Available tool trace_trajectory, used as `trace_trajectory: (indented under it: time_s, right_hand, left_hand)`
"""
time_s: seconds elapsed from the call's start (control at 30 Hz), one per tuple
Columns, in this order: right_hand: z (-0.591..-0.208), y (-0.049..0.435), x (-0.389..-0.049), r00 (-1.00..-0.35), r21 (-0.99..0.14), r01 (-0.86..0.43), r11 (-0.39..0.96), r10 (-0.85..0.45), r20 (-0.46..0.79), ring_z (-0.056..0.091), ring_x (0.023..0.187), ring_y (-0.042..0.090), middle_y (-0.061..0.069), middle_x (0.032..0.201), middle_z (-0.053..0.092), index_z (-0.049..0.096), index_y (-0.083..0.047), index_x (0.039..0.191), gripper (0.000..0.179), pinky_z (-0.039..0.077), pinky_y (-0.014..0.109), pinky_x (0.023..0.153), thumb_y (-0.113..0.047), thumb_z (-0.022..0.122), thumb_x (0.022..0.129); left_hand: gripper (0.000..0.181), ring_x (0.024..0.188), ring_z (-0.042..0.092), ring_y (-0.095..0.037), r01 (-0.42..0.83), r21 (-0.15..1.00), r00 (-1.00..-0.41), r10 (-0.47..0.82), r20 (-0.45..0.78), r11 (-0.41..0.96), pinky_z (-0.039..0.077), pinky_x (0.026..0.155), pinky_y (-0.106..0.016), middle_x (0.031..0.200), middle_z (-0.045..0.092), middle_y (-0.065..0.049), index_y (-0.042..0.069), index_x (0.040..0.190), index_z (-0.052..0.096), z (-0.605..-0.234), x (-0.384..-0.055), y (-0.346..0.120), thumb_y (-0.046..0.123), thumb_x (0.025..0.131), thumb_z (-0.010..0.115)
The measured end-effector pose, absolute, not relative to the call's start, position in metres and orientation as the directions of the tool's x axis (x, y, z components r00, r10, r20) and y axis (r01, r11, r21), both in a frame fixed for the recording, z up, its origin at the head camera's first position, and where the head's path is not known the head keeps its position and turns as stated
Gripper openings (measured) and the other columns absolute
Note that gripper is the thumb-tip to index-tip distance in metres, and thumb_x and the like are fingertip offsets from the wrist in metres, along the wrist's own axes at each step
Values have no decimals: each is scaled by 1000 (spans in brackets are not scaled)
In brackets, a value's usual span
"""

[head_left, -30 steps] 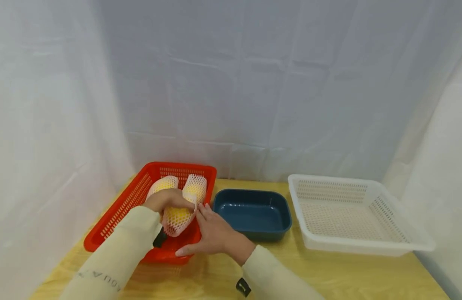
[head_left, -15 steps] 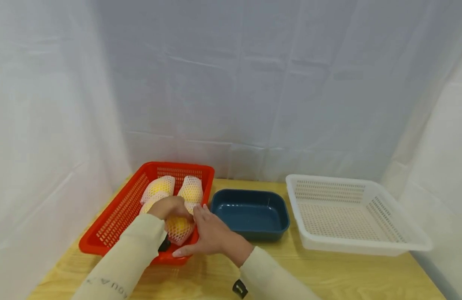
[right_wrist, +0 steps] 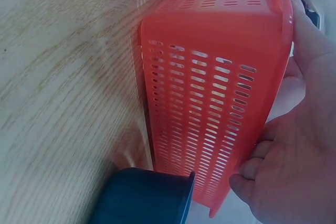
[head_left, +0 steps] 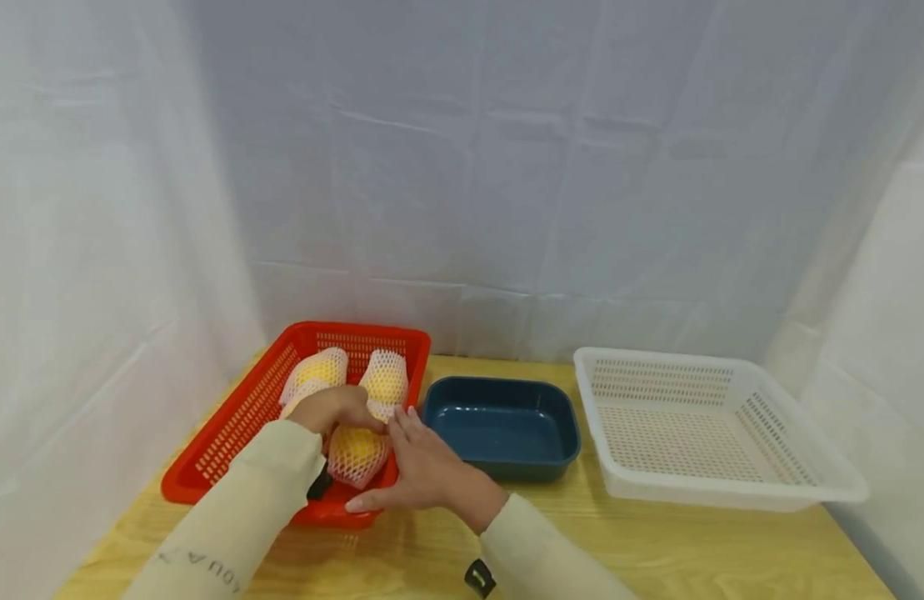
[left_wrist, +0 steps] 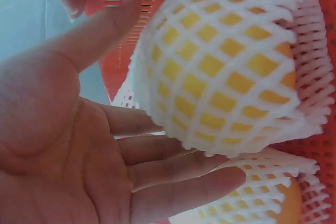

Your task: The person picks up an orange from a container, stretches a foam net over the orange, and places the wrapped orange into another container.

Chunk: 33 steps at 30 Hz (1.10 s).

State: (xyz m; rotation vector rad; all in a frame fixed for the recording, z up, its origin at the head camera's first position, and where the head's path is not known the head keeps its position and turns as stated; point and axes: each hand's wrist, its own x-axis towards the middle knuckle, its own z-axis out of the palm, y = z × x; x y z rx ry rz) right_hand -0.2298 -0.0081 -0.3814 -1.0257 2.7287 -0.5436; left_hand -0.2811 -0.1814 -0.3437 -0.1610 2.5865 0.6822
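In the head view, a red basket (head_left: 229, 408) on the left holds several yellow fruits in white foam nets. My left hand (head_left: 332, 408) reaches in over them, beside the near fruit (head_left: 357, 460). Another netted fruit (head_left: 385, 379) lies behind that one, with a further fruit (head_left: 322, 365) at the back left. The left wrist view shows the left fingers fairly straight, their tips by the underside of a netted fruit (left_wrist: 210, 82), thumb spread apart. My right hand (head_left: 432, 468) rests extended fingers along the basket's right rim, thumb on the front rim.
A dark blue tub (head_left: 501, 471) stands right of the red basket. Farther right is a white perforated basket (head_left: 731, 492). All rest on a wooden table (head_left: 536, 537), with a grey-white sheet (head_left: 462, 167) hanging behind and at the sides.
The near fruit, earlier under the left hand and farther back, now sits closer to the basket's front. The left hand shifted slightly and uncovered a left fruit; the right hand stays at the rim.
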Motion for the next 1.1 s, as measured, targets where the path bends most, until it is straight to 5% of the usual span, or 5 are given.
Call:
trace_trajectory:
  time_s: [0.2, 0.37, 0.67, 0.9, 1.1]
  right_hand:
    - [-383, -12, -228, -751, -424, -587, 690, -659, -33, 4, 149, 25, 8, 162, 8, 13, -8, 156, 115, 20, 44, 117, -73, 62, 75]
    - [-386, -18, -230, -736, -402, -617, 677, -677, -9, 4, 148, 26, 8, 162, 8, 13, -7, 155, 113, 18, 43, 117, -74, 59, 77]
    - [-382, 1, -241, -719, -456, -636, 622, -692, 59, 13, 148, 28, 10, 160, 18, 23, -5, 153, 95, 21, 47, 116, -64, 57, 87]
    - [-370, 51, -250, -775, -366, -620, 694, -616, 143, 15, 147, 32, 13, 158, 24, 29, -5, 151, 83, 17, 51, 117, -59, 52, 93]
    - [-364, 87, -249, -817, -308, -577, 756, -530, 228, 19, 145, 37, 18, 155, 28, 35, -6, 149, 76, 16, 55, 116, -55, 51, 95]
  left_hand:
    - [83, 133, 37, -43, -155, 358, -901, 17, -434, 921, 39, 101, -60, 149, 33, -29, -9, 144, 33, -339, -279, -185, 36, 86, 72]
    - [76, 133, 37, -44, -56, 280, -917, 62, -395, 958, 34, 106, -57, 146, 36, -31, -13, 140, 37, -331, -282, -191, 34, 90, 68]
    - [67, 131, 39, -46, 60, 218, -939, 129, -319, 974, 33, 107, -56, 142, 41, -33, -15, 137, 41, -312, -280, -185, 34, 95, 60]
    - [69, 129, 44, -44, 138, 217, -959, 185, -214, 966, 35, 105, -58, 142, 45, -28, -8, 143, 38, -303, -267, -151, 38, 96, 57]
    - [72, 134, 35, -46, 151, 218, -980, 176, -97, 964, 18, 104, -73, 149, 37, -25, 4, 149, 32, -298, -246, -114, 42, 94, 60]
